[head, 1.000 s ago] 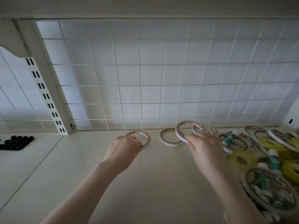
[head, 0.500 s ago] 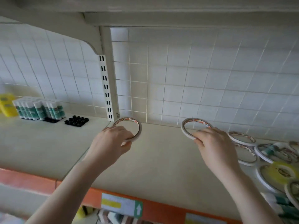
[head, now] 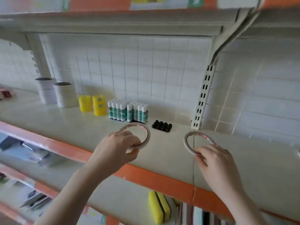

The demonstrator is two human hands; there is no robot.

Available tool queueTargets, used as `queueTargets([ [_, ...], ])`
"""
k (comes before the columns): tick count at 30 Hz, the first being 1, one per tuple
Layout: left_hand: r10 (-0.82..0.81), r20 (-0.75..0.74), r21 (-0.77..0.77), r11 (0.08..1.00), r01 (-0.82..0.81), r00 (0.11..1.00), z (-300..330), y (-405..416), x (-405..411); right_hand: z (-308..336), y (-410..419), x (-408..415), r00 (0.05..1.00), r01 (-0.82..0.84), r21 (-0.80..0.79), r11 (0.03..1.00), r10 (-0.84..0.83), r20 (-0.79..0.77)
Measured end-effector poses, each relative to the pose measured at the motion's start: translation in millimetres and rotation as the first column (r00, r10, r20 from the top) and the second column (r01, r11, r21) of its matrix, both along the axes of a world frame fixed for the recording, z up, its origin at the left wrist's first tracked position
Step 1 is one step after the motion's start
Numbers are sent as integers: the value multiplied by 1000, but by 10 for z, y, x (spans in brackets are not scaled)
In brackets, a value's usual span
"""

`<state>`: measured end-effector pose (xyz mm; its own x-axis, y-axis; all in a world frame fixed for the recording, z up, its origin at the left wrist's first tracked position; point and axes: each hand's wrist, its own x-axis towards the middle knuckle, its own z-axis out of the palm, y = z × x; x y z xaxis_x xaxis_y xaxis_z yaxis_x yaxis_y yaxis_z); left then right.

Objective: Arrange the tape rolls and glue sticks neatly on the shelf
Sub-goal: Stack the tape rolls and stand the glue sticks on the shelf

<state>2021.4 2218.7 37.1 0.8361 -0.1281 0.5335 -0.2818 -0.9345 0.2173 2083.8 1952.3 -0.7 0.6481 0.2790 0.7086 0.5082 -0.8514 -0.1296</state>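
Note:
My left hand (head: 119,147) grips a thin white tape roll (head: 144,129) by its near edge, holding it tilted just above the cream shelf (head: 73,127). My right hand (head: 215,161) pinches a second thin tape roll (head: 186,140) the same way, further right. Behind the left roll, glue sticks (head: 128,111) with teal labels stand upright in two tight groups. Yellow tape rolls (head: 94,103) are stacked left of the glue sticks.
A black tray of holes (head: 162,126) lies right of the glue sticks. Two tall white stacks of rolls (head: 56,93) stand at the back left. A slotted white upright (head: 203,98) rises behind the right roll. The shelf has an orange front edge (head: 154,176); a yellow sponge (head: 159,207) sits below.
Both hands lifted a tape roll each from the right-hand section and carried them leftward past the upright; the view swung left, bringing the standing glue sticks and yellow rolls into sight.

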Motion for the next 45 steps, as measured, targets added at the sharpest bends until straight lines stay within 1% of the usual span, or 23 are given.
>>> queueTargets([
  [3, 28, 1, -35, 999, -28, 1000, -34, 532, -101, 28, 532, -76, 1000, -22, 16, 1000, 22, -14],
  [8, 65, 49, -52, 997, -63, 997, -101, 1270, -154, 65, 1288, -9, 999, -38, 72, 997, 37, 17],
  [12, 77, 50, -38, 996, -76, 996, -166, 1817, -46, 87, 1913, 172, 996, -75, 107, 991, 69, 56],
  [15, 91, 37, -15, 996, -90, 995, -186, 2256, 86, 91, 2413, 317, 993, -112, 134, 985, 105, 59],
  [17, 118, 44, -5, 993, -117, 992, -150, 2582, 196, 124, 2742, 450, 993, -109, 139, 984, 103, 50],
  [19, 127, 37, 3, 992, -127, 991, -85, 2903, 291, 200, 3065, 560, 993, -114, 137, 984, 110, 40],
  [21, 136, 53, 13, 990, -137, 989, -15, 3211, 388, 296, 3368, 657, 991, -126, 119, 985, 120, 50],
  [23, 147, 72, 2, 989, -147, 987, 42, 3498, 479, 387, 3666, 752, 991, -135, 113, 984, 133, 28],
  [26, 152, 80, -20, 988, -151, 985, 52, 3923, 595, 477, 4102, 856, 989, -145, 103, 984, 146, -6],
  [29, 163, 65, -24, 987, -162, 984, 16, 4362, 694, 519, 4564, 974, 988, -153, 74, 985, 153, 4],
  [32, 137, 46, -37, 990, -136, 989, -65, 4864, 800, 551, 5043, 1092, 988, -155, 68, 986, 156, -11],
  [36, 62, 33, -46, 997, -61, 998, -176, 5550, 966, 682, 5691, 1274, 988, -132, 58, 989, 137, -78],
  [40, 1, -1, -28, 1000, -1, 1000, -199, 6036, 1090, 851, 6230, 1475, 986, -125, 45, 991, 129, -104],
  [43, -46, -7, -26, 999, 46, 999, -214, 6268, 1191, 909, 6513, 1668, 974, -93, 59, 994, 103, -201],
  [45, -79, 0, -47, 996, 79, 997, -244, 6362, 1258, 904, 6629, 1775, 959, -66, 38, 997, 74, -274],
])
